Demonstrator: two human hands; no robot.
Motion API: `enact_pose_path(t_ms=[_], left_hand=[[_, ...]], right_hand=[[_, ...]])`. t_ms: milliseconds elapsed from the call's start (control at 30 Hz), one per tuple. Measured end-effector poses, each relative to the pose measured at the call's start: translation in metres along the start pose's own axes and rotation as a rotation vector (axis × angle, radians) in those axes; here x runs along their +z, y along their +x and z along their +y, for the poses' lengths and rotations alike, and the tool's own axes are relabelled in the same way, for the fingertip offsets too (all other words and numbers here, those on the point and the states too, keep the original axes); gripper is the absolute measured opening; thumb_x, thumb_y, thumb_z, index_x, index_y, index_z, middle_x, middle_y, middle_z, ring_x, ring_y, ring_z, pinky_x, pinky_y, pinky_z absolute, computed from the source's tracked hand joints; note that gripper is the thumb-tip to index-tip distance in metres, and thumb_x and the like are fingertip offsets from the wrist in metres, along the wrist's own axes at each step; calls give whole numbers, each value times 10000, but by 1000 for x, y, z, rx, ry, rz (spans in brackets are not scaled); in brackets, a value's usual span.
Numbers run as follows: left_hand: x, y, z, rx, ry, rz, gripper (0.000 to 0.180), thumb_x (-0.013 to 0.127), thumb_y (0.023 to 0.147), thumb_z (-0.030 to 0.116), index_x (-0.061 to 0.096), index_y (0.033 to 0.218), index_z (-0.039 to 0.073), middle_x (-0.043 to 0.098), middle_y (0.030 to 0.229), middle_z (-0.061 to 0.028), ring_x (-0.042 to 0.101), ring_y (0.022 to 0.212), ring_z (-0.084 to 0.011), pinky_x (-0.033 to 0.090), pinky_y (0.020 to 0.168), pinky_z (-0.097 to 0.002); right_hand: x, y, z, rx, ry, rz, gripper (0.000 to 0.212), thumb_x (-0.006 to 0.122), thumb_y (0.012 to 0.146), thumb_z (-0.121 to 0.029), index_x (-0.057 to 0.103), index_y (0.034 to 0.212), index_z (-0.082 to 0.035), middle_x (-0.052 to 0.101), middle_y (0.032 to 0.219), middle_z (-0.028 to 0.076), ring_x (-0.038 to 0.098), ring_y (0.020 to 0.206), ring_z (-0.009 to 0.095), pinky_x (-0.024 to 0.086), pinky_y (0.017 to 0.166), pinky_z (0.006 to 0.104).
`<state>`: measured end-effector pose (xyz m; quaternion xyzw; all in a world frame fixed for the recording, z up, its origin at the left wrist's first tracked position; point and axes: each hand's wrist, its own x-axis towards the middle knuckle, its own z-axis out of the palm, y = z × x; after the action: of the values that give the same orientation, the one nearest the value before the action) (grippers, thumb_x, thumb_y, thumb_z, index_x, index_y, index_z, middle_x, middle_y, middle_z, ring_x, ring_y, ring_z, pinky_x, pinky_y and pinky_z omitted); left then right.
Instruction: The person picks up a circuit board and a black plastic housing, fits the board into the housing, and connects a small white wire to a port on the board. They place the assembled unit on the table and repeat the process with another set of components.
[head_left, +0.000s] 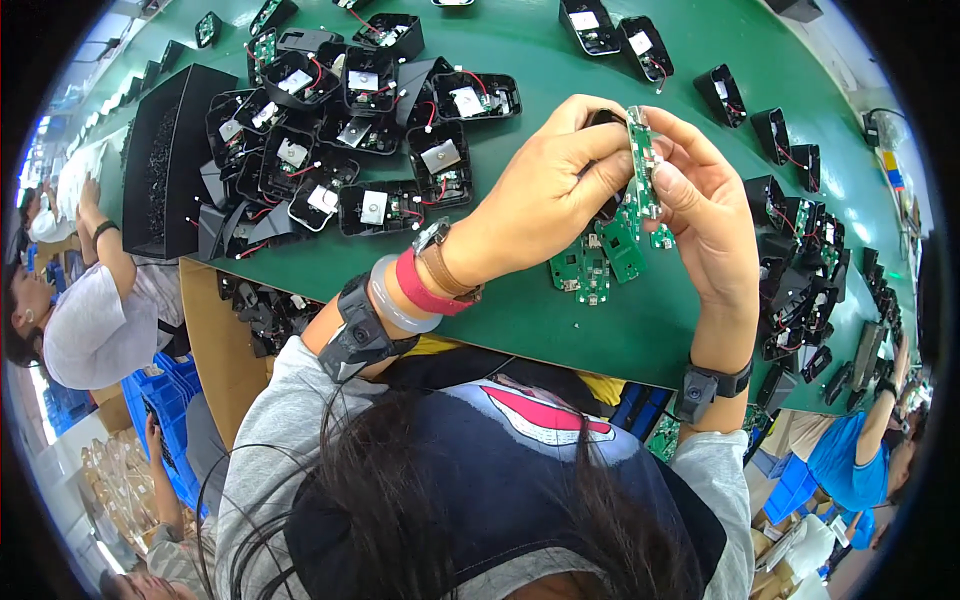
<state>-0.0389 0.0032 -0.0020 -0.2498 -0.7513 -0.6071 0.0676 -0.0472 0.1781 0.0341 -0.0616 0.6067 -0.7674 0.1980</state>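
Note:
Over the near middle of the table, my two hands meet. My left hand (550, 185) is closed round a black plastic housing (606, 208), mostly hidden behind its fingers. A narrow green circuit board (641, 160) stands on edge in my right hand (715, 205), pinched between thumb and fingers close against the housing. Whether the board touches the housing I cannot tell. Just below the hands, several loose green circuit boards (598, 268) with small metal connectors lie on the table.
A heap of black housings (375, 205) with red wires and metal plates fills the table's left. Beyond it stands a black box (165, 165) of small dark parts. More housings (800, 255) crowd the right. A cardboard box (215, 330) adjoins the near edge. Other people sit at both sides.

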Motion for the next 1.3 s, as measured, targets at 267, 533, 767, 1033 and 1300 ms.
enact_pose_path(t_ms=[267, 533, 767, 1033, 1300], left_hand=[[4, -2, 15, -336, -533, -86, 597, 508, 875, 115, 232, 1401, 47, 456, 1197, -59, 467, 1075, -111, 430, 884, -251], [1, -1, 12, -433, -485, -216, 608, 500, 808, 21, 278, 1373, 48, 461, 1117, -44, 482, 898, -70, 436, 738, -220], [-3, 2, 21, -647, -642, -268, 540, 459, 814, 72, 334, 1340, 60, 482, 1071, -40, 520, 809, -76, 491, 621, -252], [3, -3, 14, -493, -564, -127, 556, 502, 784, 52, 352, 1319, 52, 453, 1104, -26, 458, 960, -84, 430, 798, -228], [2, -1, 19, -295, -384, -46, 669, 623, 699, 70, 366, 1314, 17, 478, 1153, -77, 461, 1086, -137, 377, 937, -263]], right_hand=[[18, -9, 10, -230, -395, 223, 292, 603, 872, -55, 587, 1154, 20, 538, 959, 13, 520, 728, 47, 419, 601, 170], [14, -14, 5, -450, -691, 136, 246, 624, 811, 32, 660, 1049, -20, 571, 1036, 47, 529, 808, 65, 468, 654, 207], [20, -8, 7, -295, -254, 270, 140, 644, 836, -2, 654, 974, 20, 661, 797, 61, 485, 582, 29, 347, 492, 165], [19, -11, 11, -621, -912, 231, 192, 655, 763, 24, 679, 945, -35, 630, 820, 88, 606, 722, 179, 475, 628, 263], [24, -16, 4, -589, -934, 175, 214, 605, 805, 30, 671, 997, -38, 570, 877, 90, 576, 756, 200, 472, 661, 280]])
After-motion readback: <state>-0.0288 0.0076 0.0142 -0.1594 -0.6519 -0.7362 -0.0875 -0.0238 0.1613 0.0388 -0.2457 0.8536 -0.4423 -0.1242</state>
